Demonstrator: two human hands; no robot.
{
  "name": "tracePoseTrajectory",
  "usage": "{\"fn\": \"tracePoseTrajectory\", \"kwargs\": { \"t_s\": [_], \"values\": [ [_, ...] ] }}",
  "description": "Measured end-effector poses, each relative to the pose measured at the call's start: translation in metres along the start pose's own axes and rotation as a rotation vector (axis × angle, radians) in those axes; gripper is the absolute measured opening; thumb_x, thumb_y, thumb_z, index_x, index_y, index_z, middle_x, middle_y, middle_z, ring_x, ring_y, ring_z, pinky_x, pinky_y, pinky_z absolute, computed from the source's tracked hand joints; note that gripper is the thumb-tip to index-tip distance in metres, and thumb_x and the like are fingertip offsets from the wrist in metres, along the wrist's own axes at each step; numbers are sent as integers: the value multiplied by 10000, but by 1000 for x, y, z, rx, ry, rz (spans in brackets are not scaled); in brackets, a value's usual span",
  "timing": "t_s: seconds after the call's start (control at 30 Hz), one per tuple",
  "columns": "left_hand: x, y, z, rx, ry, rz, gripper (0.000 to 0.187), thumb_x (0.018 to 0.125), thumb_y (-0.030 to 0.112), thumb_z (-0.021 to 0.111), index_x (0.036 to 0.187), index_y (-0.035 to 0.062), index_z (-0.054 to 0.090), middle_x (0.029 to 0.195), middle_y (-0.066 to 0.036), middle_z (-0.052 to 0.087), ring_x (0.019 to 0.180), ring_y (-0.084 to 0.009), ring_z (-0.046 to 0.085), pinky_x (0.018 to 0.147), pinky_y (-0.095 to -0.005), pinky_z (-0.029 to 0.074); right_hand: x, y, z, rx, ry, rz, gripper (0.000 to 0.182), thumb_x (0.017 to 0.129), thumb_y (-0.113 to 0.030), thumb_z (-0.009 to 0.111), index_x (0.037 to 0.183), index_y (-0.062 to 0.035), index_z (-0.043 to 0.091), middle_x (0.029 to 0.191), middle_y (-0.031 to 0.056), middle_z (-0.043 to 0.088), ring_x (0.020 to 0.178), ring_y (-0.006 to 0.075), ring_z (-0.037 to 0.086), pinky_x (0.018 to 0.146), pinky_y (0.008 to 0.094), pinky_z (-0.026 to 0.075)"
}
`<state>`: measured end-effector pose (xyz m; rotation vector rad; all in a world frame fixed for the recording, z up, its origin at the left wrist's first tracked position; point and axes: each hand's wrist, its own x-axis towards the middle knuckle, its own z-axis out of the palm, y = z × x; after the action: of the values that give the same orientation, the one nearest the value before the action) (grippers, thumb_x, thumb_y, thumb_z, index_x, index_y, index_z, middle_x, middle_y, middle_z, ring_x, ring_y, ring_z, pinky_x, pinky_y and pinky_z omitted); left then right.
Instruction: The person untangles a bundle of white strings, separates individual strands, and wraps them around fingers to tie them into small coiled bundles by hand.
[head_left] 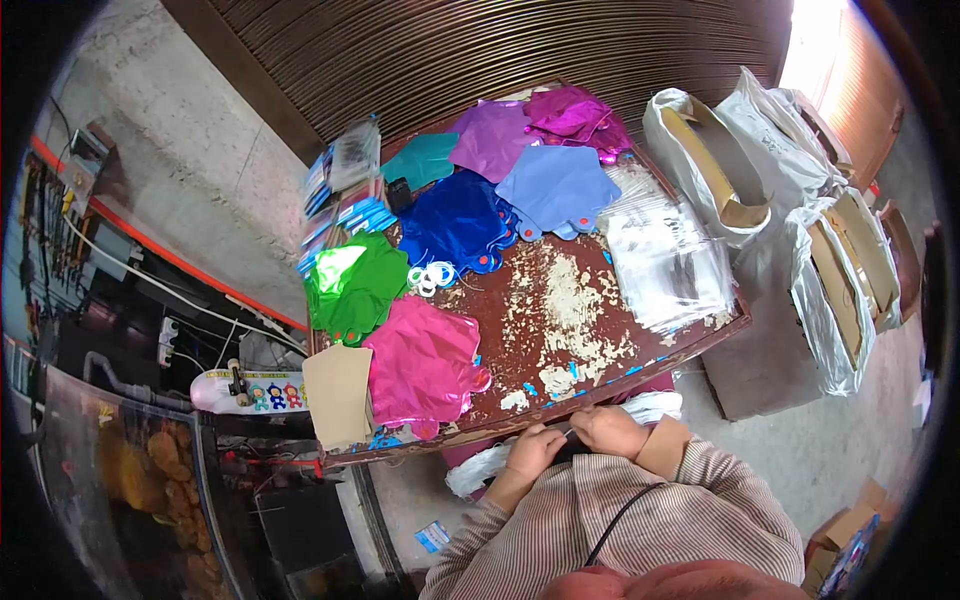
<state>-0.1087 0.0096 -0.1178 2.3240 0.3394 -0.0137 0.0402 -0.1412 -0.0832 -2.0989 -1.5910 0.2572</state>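
My left hand (535, 452) is closed, fingers curled, just below the front edge of the table. Close by on its right, my right hand (610, 432) is closed too. A thin dark gap or item shows between the two hands; what they hold is too small to make out. White plastic (655, 406) lies under the table edge beside my right hand. On the worn red-brown table (520, 300), the nearest pile is a stack of flat pink foil pieces (425, 360), with a beige card (340, 398) at its left.
Foil stacks in green (355, 285), dark blue (455, 225) and light blue (558, 190) lie farther back. White rings (432, 277) sit mid-table, clear plastic sleeves (670, 260) at the right. White sacks with cardboard (840, 290) stand right of the table; a skateboard (250, 391) lies left.
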Motion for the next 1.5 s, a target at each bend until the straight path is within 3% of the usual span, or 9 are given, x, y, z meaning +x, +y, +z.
{"fn": "tracePoseTrajectory", "kwargs": {
  "t_s": [0.2, 0.33, 0.53, 0.67, 0.83, 1.17, 1.5],
  "values": [
    [-12, 17, -26, 2, 201, 163, 149, 842, 232, 622, 899, 114, 693, 884, -73, 665, 815, -287, 624, 702, -366, 496, -8, -12, -37, 166, 17, 57, 93, 820, -123, 587, 873, -55, 555, 813, 97, 621, 680, 305, 614, 602, 378, 491],
    [-27, 2, -38, 66, 33, -35, 115, 812, 158, 650, 883, 79, 695, 824, -64, 668, 692, -252, 609, 630, -319, 491, -13, -13, -33, 144, -8, 82, 103, 818, -118, 596, 889, -48, 572, 844, 93, 622, 730, 293, 624, 632, 370, 498],
    [-40, 23, -73, -101, 23, -151, 125, 785, 132, 643, 877, 56, 683, 802, -61, 674, 672, -216, 609, 616, -296, 484, -2, -30, -50, 305, 105, -1, 134, 831, -154, 581, 927, -63, 599, 900, 91, 620, 778, 290, 621, 657, 355, 498],
    [-41, 36, -74, -135, 136, 41, 126, 757, 101, 640, 865, 44, 672, 791, -65, 667, 664, -195, 600, 608, -289, 478, 21, -48, -45, 422, -24, -153, 141, 814, -159, 589, 911, -62, 625, 884, 85, 629, 737, 293, 618, 634, 357, 502],
    [-46, 33, -68, -149, 195, -35, 107, 746, 152, 648, 829, 86, 660, 742, -60, 660, 612, -243, 589, 573, -327, 474, 39, -63, -33, 257, -232, -164, 129, 796, -170, 593, 855, -62, 633, 858, 84, 636, 698, 298, 616, 604, 370, 505],
    [-56, 16, -47, -172, 153, -138, 126, 744, 176, 658, 823, 78, 651, 722, -59, 650, 596, -240, 579, 552, -330, 462, 42, -55, -17, 96, -237, -288, 126, 805, -191, 565, 807, -75, 612, 829, 70, 618, 703, 287, 606, 590, 371, 504],
    [-51, 23, -53, -77, 121, -149, 164, 760, 233, 650, 801, 76, 629, 708, -66, 644, 603, -269, 583, 559, -350, 467, 42, -57, -15, 190, -221, -382, 124, 774, -173, 572, 770, -56, 612, 795, 107, 619, 678, 309, 607, 595, 395, 502]
  ]
}}
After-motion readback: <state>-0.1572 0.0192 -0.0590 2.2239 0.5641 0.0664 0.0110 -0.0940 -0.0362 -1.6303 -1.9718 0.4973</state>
